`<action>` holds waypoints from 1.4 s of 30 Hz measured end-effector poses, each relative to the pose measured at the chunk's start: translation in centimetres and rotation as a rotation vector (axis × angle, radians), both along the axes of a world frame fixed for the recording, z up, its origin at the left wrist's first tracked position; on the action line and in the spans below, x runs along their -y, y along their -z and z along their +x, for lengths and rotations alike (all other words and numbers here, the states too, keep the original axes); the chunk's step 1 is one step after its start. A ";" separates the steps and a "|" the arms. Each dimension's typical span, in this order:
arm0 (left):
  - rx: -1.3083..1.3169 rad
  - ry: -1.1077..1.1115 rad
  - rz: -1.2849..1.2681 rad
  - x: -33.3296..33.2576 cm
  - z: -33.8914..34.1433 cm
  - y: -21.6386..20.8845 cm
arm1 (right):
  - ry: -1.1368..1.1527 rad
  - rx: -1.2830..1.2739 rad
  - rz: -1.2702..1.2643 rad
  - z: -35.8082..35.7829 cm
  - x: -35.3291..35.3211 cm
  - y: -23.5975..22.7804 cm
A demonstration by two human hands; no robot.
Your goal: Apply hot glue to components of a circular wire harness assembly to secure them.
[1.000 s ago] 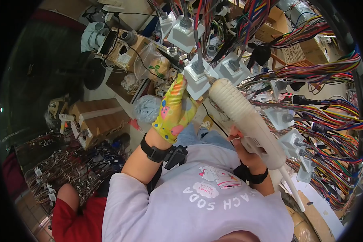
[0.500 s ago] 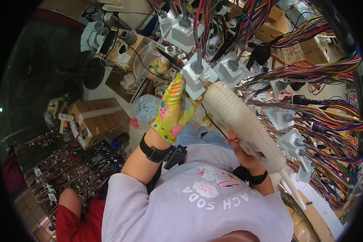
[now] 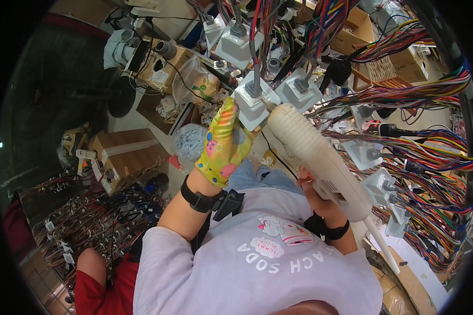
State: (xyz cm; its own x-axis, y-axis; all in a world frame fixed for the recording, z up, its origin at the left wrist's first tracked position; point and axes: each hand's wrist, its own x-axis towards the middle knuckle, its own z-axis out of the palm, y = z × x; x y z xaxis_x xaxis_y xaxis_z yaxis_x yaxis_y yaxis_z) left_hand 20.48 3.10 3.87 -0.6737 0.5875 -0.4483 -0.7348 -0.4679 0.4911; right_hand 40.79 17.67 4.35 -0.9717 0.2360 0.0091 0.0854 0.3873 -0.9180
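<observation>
My left hand [image 3: 222,147], in a shiny yellow patterned glove, grips the near left side of a white square plastic housing [image 3: 251,111]. A dark cable runs up out of the grey fitting in the housing's middle. My bare right hand [image 3: 311,188] is wrapped round the handle of a large whitish hot glue gun [image 3: 320,155], whose body hides part of the fingers. The gun's nozzle is at the housing's right edge; whether it touches cannot be made out. A white glue stick [image 3: 382,245] sticks out of the gun's back end.
Another white housing [image 3: 298,92] hangs close on the right, more [image 3: 239,47] behind. Thick bundles of coloured wires [image 3: 404,89] fill the right side. A cardboard box [image 3: 131,152] stands on the left, near piled wire harnesses [image 3: 94,226]. A person's red sleeve [image 3: 102,291] shows at lower left.
The glue gun's nozzle has shifted slightly to the right along the housing's edge. My left hand and the housing have moved a little to the left, with the grip unchanged.
</observation>
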 end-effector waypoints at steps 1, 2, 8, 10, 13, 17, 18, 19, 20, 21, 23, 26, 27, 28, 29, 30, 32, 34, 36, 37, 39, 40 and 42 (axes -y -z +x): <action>-0.707 -0.022 -0.282 -0.1 0.1 0.5 | 0.004 0.001 0.002 -0.2 0.2 -0.3; -1.415 -0.046 -0.561 -0.3 0.2 0.8 | 0.059 -0.058 -0.257 -0.7 0.6 -0.6; 0.003 0.055 0.075 -0.1 -0.6 0.4 | 0.091 -0.075 -0.242 0.0 0.1 0.3; -0.098 0.068 -0.007 -0.1 -0.4 0.4 | 0.030 -0.040 -0.022 0.3 -0.2 0.6; -0.939 -0.012 -0.379 0.4 -0.6 1.1 | 0.076 -0.050 -0.085 -0.1 0.0 0.1; -1.129 0.077 -0.719 0.3 0.0 0.6 | 0.079 -0.042 -0.138 0.1 -0.1 0.3; -1.129 0.076 -0.721 0.4 -0.2 0.8 | 0.064 -0.033 -0.108 0.2 -0.2 0.4; -1.421 -0.019 -0.695 0.5 -0.7 1.2 | 0.066 -0.033 -0.106 0.0 0.1 0.1; -1.711 -0.121 -0.656 0.5 -1.0 1.4 | 0.099 -0.117 -0.330 -0.5 0.6 -0.3; -1.712 -0.120 -0.652 0.2 -0.8 1.4 | 0.132 -0.201 -0.553 -0.8 0.9 -0.6; -0.172 0.019 -0.077 -0.3 -0.2 1.2 | 0.108 -0.192 -0.521 -0.6 0.8 -0.4; -1.556 -0.038 -0.628 1.0 -0.4 2.0 | 0.085 -0.187 -0.496 -0.5 0.8 -0.5; -1.556 -0.039 -0.623 0.8 -0.4 2.0 | 0.082 -0.192 -0.508 -0.5 0.9 -0.6; -0.938 0.040 -0.324 0.2 -0.4 1.1 | 0.082 -0.193 -0.507 -0.1 0.7 -0.4; -0.315 0.109 -0.032 -0.2 -0.3 0.6 | 0.033 -0.154 -0.287 0.3 0.4 0.0; -0.316 0.109 -0.030 -0.1 -0.3 0.6 | -0.015 -0.113 -0.067 0.6 0.2 0.2; -0.232 0.180 0.034 0.4 -0.6 0.4 | -0.006 -0.108 -0.182 0.4 -0.1 -0.9; -0.097 0.184 0.164 0.3 -0.7 0.1 | 0.004 -0.101 -0.295 0.4 -0.2 -1.6; 0.041 0.188 0.293 0.1 -0.5 -0.5 | -0.005 -0.083 -0.299 0.4 -0.3 -1.7; -0.143 0.147 0.234 -0.2 0.1 -1.0 | -0.001 -0.081 -0.298 0.5 -0.2 -1.6; -0.322 0.108 0.175 -0.7 0.4 -0.9 | 0.019 -0.062 -0.262 0.7 0.0 -1.4; -0.068 0.109 0.222 -0.9 0.2 -0.5 | 0.018 -0.061 -0.263 0.8 0.0 -1.3; 0.188 0.109 0.265 -1.0 0.1 0.2 | 0.034 -0.093 -0.310 1.0 -0.1 -1.3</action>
State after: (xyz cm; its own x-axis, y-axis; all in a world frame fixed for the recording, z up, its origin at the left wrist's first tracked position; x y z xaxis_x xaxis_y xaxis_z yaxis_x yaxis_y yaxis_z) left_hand 20.57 4.14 3.66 -0.5203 0.7644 -0.3808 -0.8538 -0.4747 0.2137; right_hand 41.80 17.76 5.66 -0.9617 0.2733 0.0204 0.0036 0.0869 -0.9962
